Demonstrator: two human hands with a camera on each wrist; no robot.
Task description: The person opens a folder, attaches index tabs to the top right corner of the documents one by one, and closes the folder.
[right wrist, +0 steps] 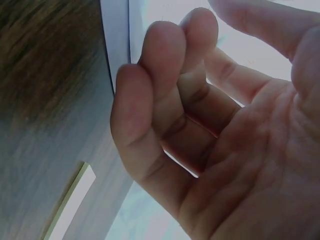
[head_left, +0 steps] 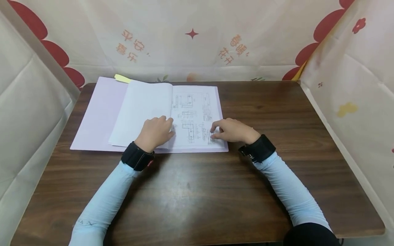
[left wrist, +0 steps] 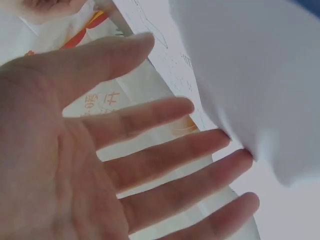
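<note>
A lilac folder (head_left: pixel 92 119) lies spread on the table, holding a stack of white sheets. Its left-hand page (head_left: pixel 147 102) is blank, while the right-hand page (head_left: pixel 198 112) carries printed technical drawings. My left hand (head_left: pixel 156 132) is over the sheets near the fold; in the left wrist view its fingers are spread and nearly straight, fingertips right at a curved white sheet (left wrist: pixel 250 90). Over the right page's edge is my right hand (head_left: pixel 235 131), thumb and index finger apart. The right wrist view shows its other fingers (right wrist: pixel 132 100) loosely curled, with nothing in them.
A yellow tab (head_left: pixel 122 79) sticks out at the top of the sheets. The brown wooden table (head_left: pixel 184 198) extends in front of the folder and to its right. Pale printed cloth (head_left: pixel 191 54) hangs along the back and both sides.
</note>
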